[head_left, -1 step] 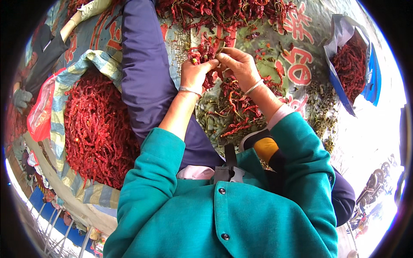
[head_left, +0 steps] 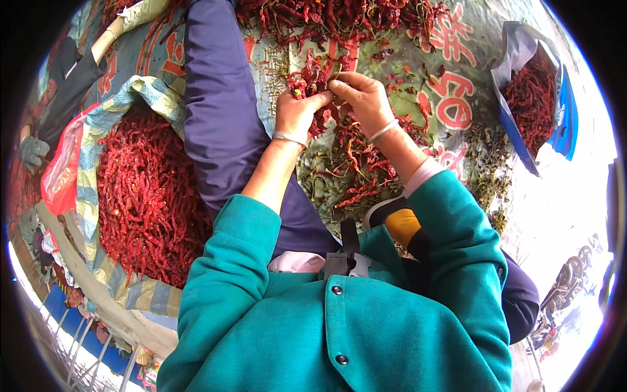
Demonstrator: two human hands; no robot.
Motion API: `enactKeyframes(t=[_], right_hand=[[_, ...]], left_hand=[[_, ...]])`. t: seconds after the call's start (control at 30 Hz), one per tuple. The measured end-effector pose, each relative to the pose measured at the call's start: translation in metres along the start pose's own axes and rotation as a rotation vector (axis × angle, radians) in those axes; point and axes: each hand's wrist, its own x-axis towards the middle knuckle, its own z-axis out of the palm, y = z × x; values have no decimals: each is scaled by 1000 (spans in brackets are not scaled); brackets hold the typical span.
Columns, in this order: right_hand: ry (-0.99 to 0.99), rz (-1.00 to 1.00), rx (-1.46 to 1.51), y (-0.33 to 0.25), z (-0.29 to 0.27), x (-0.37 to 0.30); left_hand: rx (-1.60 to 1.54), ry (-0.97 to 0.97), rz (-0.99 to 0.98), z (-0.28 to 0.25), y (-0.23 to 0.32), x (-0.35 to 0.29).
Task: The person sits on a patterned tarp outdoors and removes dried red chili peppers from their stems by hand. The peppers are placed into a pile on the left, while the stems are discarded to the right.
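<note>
My left hand (head_left: 297, 115) is closed round a bunch of dried red chilies (head_left: 309, 82), which stick out past its thumb. Thumb and forefinger of my right hand (head_left: 367, 101) pinch together beside the left thumb, at what looks like a pale chili stem; the fingertips partly hide it. Below both hands, loose chilies (head_left: 366, 166) lie among greenish stems on a printed sheet (head_left: 277, 65). Left of my outstretched leg stands a striped woven sack (head_left: 87, 196) full of red chilies (head_left: 147, 196).
A large heap of dried chilies (head_left: 339, 18) spreads at the far side. A blue and grey bag (head_left: 565, 124) of chilies stands far right, past a pile of stems (head_left: 490, 170). Another person's arm (head_left: 108, 38) reaches in at far left, near a red plastic bag (head_left: 62, 166).
</note>
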Motion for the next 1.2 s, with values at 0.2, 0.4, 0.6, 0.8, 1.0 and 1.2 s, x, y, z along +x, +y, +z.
enactKeyframes(t=[0.2,0.4,0.6,0.8,1.0,1.2], right_hand=[[48,-233,-417,6,-2,-2],[104,-471,-933,15,-4,-6],[472,-522,-986,39,-20,24],[-114,-375,-1056,-2,-73,28],[167,-68,-1423,3,-34,49],[293,-216,-1087,28,-54,50]], left_hand=[[287,-31,53,-10,-7,1],[313,49,-118,-9,-14,0],[77,110,-427,-21,-10,-1],[-112,109,-194,-24,-3,-13],[-143,83,-128,-15,3,-5],[-48,39,-115,-13,-1,6]])
